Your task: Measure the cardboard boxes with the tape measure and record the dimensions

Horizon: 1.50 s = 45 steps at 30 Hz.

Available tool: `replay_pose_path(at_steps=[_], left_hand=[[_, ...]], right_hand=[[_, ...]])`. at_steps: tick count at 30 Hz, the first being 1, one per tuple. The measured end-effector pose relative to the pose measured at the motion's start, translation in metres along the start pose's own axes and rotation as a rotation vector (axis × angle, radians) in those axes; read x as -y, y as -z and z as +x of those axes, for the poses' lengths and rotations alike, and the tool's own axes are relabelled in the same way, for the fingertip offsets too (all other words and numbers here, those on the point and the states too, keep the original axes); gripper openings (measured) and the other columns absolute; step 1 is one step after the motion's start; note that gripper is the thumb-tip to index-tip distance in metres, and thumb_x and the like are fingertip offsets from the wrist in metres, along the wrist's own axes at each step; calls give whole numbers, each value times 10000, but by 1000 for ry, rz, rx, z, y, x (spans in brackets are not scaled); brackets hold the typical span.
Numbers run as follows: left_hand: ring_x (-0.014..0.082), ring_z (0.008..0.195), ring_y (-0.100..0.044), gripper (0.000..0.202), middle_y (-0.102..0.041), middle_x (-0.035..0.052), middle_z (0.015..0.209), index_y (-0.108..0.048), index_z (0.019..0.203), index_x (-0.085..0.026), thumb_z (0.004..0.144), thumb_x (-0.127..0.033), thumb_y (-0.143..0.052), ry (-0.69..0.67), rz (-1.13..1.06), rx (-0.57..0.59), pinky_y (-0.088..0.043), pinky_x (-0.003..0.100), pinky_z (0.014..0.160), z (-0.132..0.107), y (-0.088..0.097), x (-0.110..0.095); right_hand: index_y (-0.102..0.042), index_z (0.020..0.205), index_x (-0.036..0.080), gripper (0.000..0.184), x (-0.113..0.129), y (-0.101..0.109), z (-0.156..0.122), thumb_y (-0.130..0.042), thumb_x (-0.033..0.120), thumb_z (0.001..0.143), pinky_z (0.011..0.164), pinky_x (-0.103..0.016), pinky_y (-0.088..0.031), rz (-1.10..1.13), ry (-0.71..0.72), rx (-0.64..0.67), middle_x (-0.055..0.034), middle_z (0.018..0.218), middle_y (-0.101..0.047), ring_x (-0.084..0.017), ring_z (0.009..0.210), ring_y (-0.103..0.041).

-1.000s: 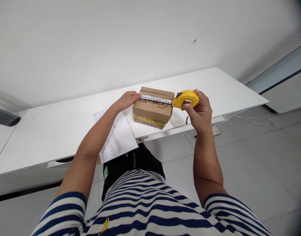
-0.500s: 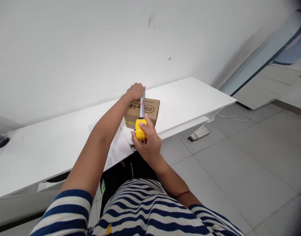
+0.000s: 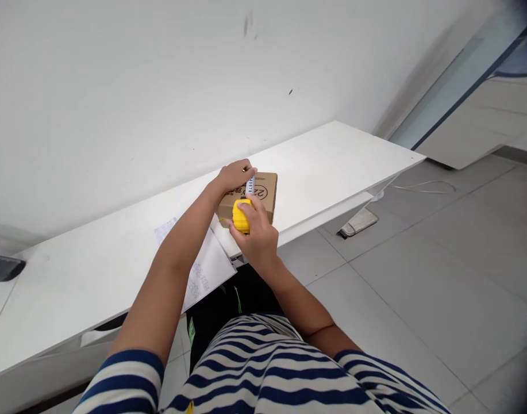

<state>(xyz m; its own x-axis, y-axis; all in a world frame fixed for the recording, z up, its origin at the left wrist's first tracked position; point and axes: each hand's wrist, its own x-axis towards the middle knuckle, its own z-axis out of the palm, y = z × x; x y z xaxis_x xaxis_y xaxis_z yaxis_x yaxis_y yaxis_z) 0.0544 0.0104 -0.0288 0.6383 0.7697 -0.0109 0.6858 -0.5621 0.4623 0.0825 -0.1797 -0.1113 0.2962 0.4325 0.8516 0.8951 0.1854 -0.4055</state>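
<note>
The white table [image 3: 332, 167] was long and stood along a pale wall [image 3: 138, 75] with a few dark marks. Seen from the cardboard box [image 3: 268, 192], which rested near the table's front edge, the grey tiled floor [image 3: 418, 287] spread at four o'clock. On it, at three o'clock, lay a thin cord [image 3: 427, 190]. Between eight and nine, far along the table, was a dark object [image 3: 4, 268] that I could not identify. A written paper [image 3: 209, 261] lay at seven o'clock, partly covered by the left forearm. At eleven, the left hand [image 3: 236, 175] pinched the end of the tape blade [image 3: 250, 185]. Between five and six, the right hand [image 3: 262, 236] gripped the yellow tape measure [image 3: 241, 217], hiding part of the box's front. The hands were near, but apart.
</note>
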Motion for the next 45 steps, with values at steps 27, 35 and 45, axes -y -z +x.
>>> replay_pose_path(at_steps=[27,35,45], left_hand=[[176,973,-680,223,-747,52,1053,-624,938,-223,987,-439,-638,-87,-492,-178,-547,345,904,-132,3,-74],[359,1591,-397,572,-516,153,1664,-599,1473,-206,1043,-552,-448,-122,115,-200,-290,563,1320,-103,-17,-16],[228,1602,-427,725,-478,170,1681,-487,1476,-233,1025,-744,-241,-24,-472,-541,-345,407,1329,-156,-55,104]], right_hand=[[-522,1427,247,621,-40,2,-28,-818,329,888,999,-418,-662,447,-230,-338,-143,1304,-708,-244,1214,-748],[-522,1353,237,638,-61,12,-37,-829,480,850,962,-405,-657,501,-520,-373,-99,1249,-644,-212,1118,-728],[-379,1351,292,722,-76,11,-29,-794,578,834,713,-347,-678,748,-861,-285,-47,1184,-633,-140,784,-734]])
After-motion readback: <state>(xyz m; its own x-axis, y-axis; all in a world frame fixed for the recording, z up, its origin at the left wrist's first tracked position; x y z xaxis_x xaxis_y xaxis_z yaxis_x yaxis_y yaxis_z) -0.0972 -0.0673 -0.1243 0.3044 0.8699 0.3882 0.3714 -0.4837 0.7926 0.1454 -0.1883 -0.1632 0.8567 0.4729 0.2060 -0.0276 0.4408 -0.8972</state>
